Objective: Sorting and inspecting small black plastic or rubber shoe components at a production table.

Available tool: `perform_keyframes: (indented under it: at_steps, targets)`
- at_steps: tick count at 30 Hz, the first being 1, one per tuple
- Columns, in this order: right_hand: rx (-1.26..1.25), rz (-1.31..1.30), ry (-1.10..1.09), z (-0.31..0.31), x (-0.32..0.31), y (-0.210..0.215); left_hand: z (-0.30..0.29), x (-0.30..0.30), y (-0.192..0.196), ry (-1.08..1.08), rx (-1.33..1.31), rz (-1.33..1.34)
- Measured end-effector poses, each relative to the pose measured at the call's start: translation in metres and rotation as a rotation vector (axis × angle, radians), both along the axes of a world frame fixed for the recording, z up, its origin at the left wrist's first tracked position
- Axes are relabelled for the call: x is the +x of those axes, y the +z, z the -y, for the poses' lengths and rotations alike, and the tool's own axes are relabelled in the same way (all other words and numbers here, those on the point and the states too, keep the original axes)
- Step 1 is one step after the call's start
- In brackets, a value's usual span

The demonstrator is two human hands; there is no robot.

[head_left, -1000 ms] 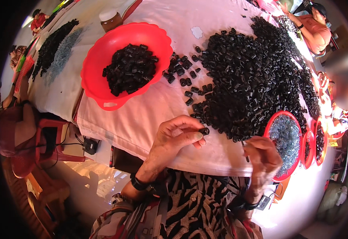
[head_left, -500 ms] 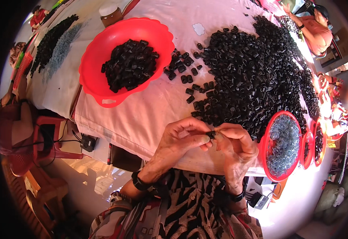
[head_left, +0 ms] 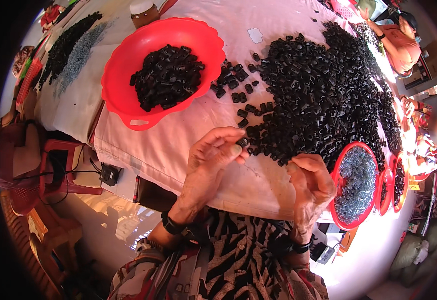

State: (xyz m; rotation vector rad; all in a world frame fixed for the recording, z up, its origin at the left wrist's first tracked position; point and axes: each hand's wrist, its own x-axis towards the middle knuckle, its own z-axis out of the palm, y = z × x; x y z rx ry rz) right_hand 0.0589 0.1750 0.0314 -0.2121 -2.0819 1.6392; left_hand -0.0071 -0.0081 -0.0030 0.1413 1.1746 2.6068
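Between the thumb and fingers of my left hand (head_left: pixel 211 155) is a small black plastic piece (head_left: pixel 242 143), short and rounded. My right hand (head_left: pixel 312 184) is off to its right, thumb and forefinger pinched together near the pile's front edge. Whatever those fingertips hold, if anything, is too small to make out. Beyond both hands spreads a large pile of black plastic pieces (head_left: pixel 318 95) on a pink cloth (head_left: pixel 173 150). Left of the pile, a red scalloped basin (head_left: pixel 121 65) holds more such black pieces (head_left: pixel 166 80).
Close to my right hand stands a red bowl (head_left: pixel 334 207) of thin, clear-bluish small parts (head_left: pixel 356 185), with other red bowls beside it. A brown jar with a white lid (head_left: pixel 143 14) is behind the basin. Other people sit around the table, including one at the far right (head_left: pixel 396 47).
My hands have drawn apart. The left has moved left and away from me with the black piece, while the right has shifted slightly right.
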Motion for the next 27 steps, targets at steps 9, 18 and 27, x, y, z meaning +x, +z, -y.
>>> perform_keyframes:
  at_steps: [9, 18, 27]
  targets:
    - [0.483, -0.042, 0.182, 0.026, -0.024, -0.003, 0.000, 0.001, -0.002, 0.062, 0.070, 0.001]
    - [0.751, -0.071, 0.206, 0.037, -0.039, -0.012, 0.001, 0.001, -0.004, 0.056, 0.132, -0.003]
    - [0.772, -0.049, 0.182, 0.037, -0.042, -0.010, 0.002, 0.001, -0.003, 0.038, 0.128, -0.009]
